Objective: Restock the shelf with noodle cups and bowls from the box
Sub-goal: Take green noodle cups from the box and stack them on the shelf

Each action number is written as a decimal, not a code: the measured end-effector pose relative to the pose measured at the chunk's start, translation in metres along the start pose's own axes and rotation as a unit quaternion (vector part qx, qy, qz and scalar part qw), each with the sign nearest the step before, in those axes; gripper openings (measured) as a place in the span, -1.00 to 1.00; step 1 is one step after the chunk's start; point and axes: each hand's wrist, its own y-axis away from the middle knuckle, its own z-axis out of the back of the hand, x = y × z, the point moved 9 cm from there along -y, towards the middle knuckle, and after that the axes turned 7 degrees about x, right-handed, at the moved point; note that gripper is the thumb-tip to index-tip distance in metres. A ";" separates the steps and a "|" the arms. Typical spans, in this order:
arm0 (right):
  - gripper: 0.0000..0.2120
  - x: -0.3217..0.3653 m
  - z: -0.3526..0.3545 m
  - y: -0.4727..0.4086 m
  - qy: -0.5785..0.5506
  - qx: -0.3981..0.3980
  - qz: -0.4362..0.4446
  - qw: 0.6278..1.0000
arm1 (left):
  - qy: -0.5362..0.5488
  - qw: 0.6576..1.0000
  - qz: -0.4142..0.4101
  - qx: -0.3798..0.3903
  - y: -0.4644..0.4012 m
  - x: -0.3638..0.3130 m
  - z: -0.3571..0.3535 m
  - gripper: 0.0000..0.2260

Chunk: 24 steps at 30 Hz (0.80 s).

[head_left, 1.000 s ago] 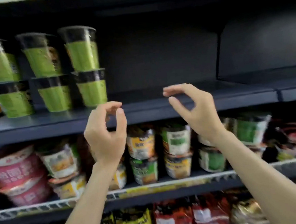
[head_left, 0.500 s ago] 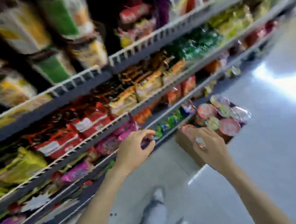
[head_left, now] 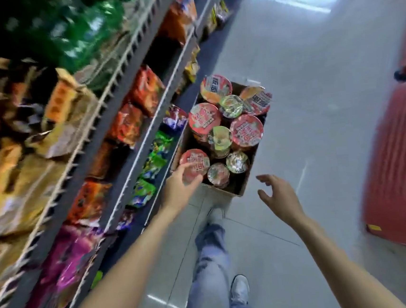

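A cardboard box (head_left: 241,188) sits on the floor beside the shelf, filled with several noodle cups and bowls with red, orange and green lids. My left hand (head_left: 178,186) reaches over the box's near left corner, fingers spread just above a red-lidded bowl (head_left: 196,163); it holds nothing. My right hand (head_left: 277,195) hovers to the right of the box's near corner, fingers loosely curved and empty. A small green-lidded cup (head_left: 237,161) and another cup (head_left: 218,174) stand at the near end of the box.
The shelf unit (head_left: 112,147) runs along the left, packed with bagged noodle packs in orange, green and purple. My legs and shoes (head_left: 239,289) stand on the grey floor. A red crate-like object (head_left: 397,172) stands at the right.
My view swung from the upper shelf down to the floor. Both hands dropped from shelf height towards the box, the left now over a red-lidded bowl.
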 end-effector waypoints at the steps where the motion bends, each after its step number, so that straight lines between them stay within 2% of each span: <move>1: -0.64 -0.005 -0.002 -0.027 -0.001 -0.003 -0.006 1.000 | -0.008 1.000 0.008 0.001 -0.033 0.003 -0.005 -0.62; 4: -0.62 -0.016 -0.010 -0.108 0.005 -0.012 -0.011 1.000 | -0.054 0.998 0.022 -0.009 -0.119 0.018 -0.025 -0.58; 6: -0.60 -0.025 -0.016 -0.162 0.011 -0.019 -0.005 1.000 | -0.099 0.994 0.040 -0.004 -0.169 0.033 -0.046 -0.48; 11: -0.51 -0.039 -0.028 -0.291 0.062 -0.036 0.022 0.997 | -0.238 0.969 0.047 0.047 -0.264 0.069 -0.112 -0.02; 14: -0.44 -0.037 -0.025 -0.348 0.114 -0.066 0.040 0.991 | -0.280 0.954 0.043 0.094 -0.302 0.080 -0.147 0.15; 18: -0.13 -0.035 -0.033 -0.410 0.235 -0.060 0.064 0.968 | -0.325 0.933 0.058 0.145 -0.324 0.106 -0.171 0.21; 20: 0.00 -0.037 -0.039 -0.435 0.244 -0.038 0.049 0.968 | -0.323 0.935 0.051 0.138 -0.327 0.115 -0.171 0.18; 24: 0.01 -0.035 -0.041 -0.456 0.233 -0.022 0.021 0.972 | -0.303 0.950 -0.004 0.072 -0.328 0.107 -0.161 0.07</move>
